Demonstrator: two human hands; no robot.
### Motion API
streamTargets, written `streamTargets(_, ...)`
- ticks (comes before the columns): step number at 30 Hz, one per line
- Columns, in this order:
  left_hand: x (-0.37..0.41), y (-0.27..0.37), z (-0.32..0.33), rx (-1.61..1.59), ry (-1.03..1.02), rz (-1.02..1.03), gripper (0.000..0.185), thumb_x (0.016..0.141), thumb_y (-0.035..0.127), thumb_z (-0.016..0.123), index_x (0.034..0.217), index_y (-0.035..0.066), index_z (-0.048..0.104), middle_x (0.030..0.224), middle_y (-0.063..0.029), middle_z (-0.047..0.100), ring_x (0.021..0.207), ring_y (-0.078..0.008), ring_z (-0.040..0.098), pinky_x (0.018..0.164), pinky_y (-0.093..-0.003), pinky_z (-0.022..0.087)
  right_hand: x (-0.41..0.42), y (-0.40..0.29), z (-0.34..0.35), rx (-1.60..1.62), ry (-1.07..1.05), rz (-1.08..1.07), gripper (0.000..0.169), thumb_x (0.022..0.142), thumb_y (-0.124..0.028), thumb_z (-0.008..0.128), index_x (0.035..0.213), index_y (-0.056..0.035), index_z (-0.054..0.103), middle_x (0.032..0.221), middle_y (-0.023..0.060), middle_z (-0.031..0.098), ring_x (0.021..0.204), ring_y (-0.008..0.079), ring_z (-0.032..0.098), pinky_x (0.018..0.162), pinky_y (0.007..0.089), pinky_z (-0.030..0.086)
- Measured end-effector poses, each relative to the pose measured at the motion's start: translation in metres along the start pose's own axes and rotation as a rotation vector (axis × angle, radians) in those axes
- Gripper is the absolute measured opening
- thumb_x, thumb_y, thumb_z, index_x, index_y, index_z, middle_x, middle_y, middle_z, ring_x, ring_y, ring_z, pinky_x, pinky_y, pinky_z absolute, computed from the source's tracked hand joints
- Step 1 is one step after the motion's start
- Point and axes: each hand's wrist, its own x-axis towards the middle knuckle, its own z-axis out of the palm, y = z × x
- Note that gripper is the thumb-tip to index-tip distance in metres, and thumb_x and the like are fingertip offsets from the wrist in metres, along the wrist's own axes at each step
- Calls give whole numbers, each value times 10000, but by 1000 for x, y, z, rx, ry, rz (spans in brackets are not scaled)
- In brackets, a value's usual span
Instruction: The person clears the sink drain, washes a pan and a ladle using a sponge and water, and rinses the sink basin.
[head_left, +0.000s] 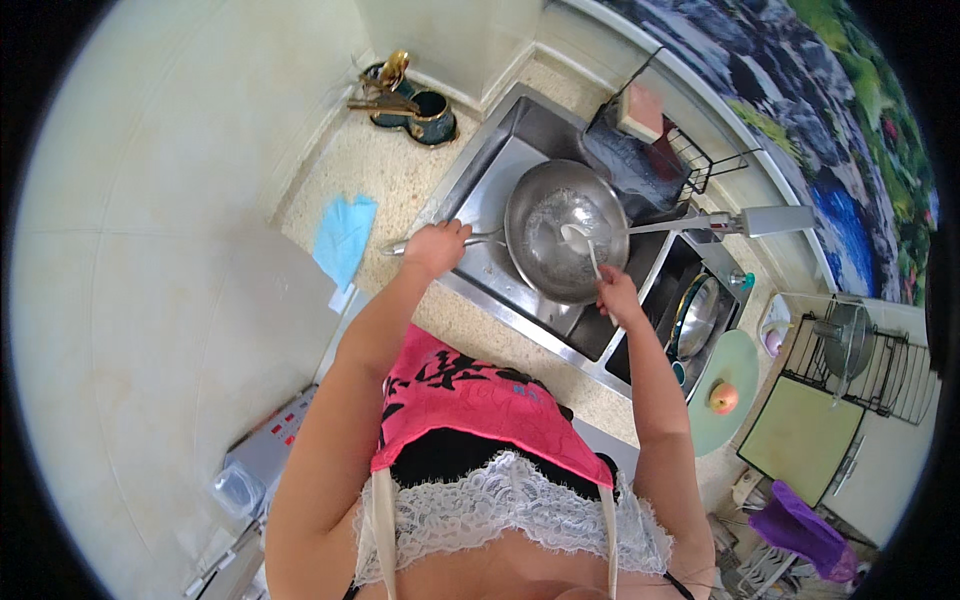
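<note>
A steel frying pan (532, 255) rests over the left basin of the stainless steel sink (480, 187), with some clear liquid in its bowl. Its metal handle (486, 238) points left, and my left hand (435, 249) is closed around it. My right hand (619, 294), at the pan's lower right rim, grips the thin handle of a white utensil (576, 238). The utensil's rounded head is inside the pan; whether it is a ladle or a brush I cannot tell. Above the pan's right side reaches the faucet (675, 223), its spout end over the bowl.
A black wire rack (701, 161) with a sponge (641, 112) stands behind the sink. In the right basin sits a dish (696, 315). A green board (720, 360) bears an apple (724, 398). Left lie a blue cloth (345, 236) and a dark utensil holder (433, 124).
</note>
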Motion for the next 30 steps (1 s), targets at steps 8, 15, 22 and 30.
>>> streamTargets(8, -8, -6, -7, 104, -37, -17, 209, 840, 228, 558, 992, 94, 510, 946, -107, 595, 877, -284, 624, 724, -409, 514, -6, 35, 23, 523, -45, 188, 215, 863, -41, 461, 1063, 0, 528, 697, 87, 519, 457, 165, 470, 355, 293, 370)
streamTargets(15, 9, -4, -12, 90, -115, 111, 242, 859, 226, 533, 1017, 62, 450, 944, -163, 583, 846, -330, 623, 723, -449, 509, 63, -26, 101, 190, 330, -102, 465, 751, -76, 519, 1208, 13, 526, 888, 224, 640, 700, 307, 635, 616, 396, 493)
streamTargets(22, 16, -30, -14, -74, -317, 290, 284, 872, 202, 495, 1070, 21, 403, 985, -235, 587, 858, -402, 617, 742, -480, 503, -33, -42, 96, -179, 264, -191, 474, 706, -97, 538, 1177, -54, 578, 1029, 226, 635, 983, 368, 609, 877, 429, 477)
streamTargets(30, 21, -31, -19, -109, -337, 344, 316, 844, 170, 508, 1084, -1, 394, 993, -268, 588, 806, -432, 617, 710, -513, 497, -52, -57, 71, -291, 372, 213, 208, 738, -116, 578, 867, 17, 672, 920, 244, 653, 899, 381, 640, 813, 431, 518)
